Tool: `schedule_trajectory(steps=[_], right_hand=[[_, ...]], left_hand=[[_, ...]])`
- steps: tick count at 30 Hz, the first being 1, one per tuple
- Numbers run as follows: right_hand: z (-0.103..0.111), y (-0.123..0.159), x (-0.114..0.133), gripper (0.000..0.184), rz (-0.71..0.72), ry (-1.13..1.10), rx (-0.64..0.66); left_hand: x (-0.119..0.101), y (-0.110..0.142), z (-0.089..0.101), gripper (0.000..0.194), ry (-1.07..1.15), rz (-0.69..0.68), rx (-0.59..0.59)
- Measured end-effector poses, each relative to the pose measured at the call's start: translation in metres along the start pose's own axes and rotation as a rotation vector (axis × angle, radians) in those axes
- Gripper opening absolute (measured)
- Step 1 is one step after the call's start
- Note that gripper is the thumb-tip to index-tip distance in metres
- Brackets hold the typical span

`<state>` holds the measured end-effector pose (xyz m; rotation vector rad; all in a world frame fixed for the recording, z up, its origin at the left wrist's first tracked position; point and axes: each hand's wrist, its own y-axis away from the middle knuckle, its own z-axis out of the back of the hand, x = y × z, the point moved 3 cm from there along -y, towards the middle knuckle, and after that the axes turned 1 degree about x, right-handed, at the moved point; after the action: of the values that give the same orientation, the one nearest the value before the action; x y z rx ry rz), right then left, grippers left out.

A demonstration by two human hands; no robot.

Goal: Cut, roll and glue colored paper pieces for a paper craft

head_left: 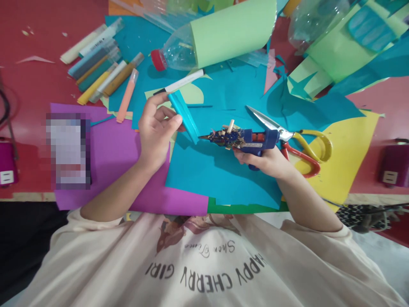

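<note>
My left hand [161,128] is closed on a folded strip of blue paper [184,116], pinched between thumb and fingers and tilted down to the right. In my right hand [263,160] is a dark blue glue gun [246,140], its front crusted with dried bits and scraps. The gun's nozzle points left, right by the strip's lower end; whether they touch I cannot tell. Beneath both hands lies a large sheet of blue paper [223,183]. Scissors [287,138] with yellow and red handles lie just beyond my right hand.
A plastic bottle [179,47] wrapped in light green paper lies at the back. Several markers [96,59] are piled at the back left. A phone [68,149] rests on purple paper [115,157]. Yellow paper [351,145] and another green-wrapped bottle [332,51] are on the right.
</note>
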<state>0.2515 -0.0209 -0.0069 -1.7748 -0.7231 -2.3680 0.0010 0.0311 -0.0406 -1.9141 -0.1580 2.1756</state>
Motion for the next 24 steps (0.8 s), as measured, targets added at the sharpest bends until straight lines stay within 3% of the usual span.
schedule_trajectory(steps=[6,11,18,21,24], right_hand=[[0.000,0.000,0.000,0.028,0.013,0.004,0.008],[0.000,0.000,0.002,0.024,0.008,0.009,0.008],[0.002,0.003,0.003,0.034,-0.047,0.002,-0.003],[0.013,0.017,0.005,0.032,-0.087,-0.054,-0.141],[0.036,0.041,-0.005,0.026,-0.104,-0.158,-0.421]], left_hand=[[0.002,-0.001,0.001,0.036,0.091,-0.026,-0.029],[0.006,0.001,0.002,0.044,-0.017,0.013,-0.015],[-0.007,0.001,0.004,0.042,-0.010,-0.090,-0.075],[-0.009,0.002,0.004,0.046,-0.005,-0.065,-0.058],[-0.007,0.002,0.002,0.043,-0.009,-0.031,-0.064]])
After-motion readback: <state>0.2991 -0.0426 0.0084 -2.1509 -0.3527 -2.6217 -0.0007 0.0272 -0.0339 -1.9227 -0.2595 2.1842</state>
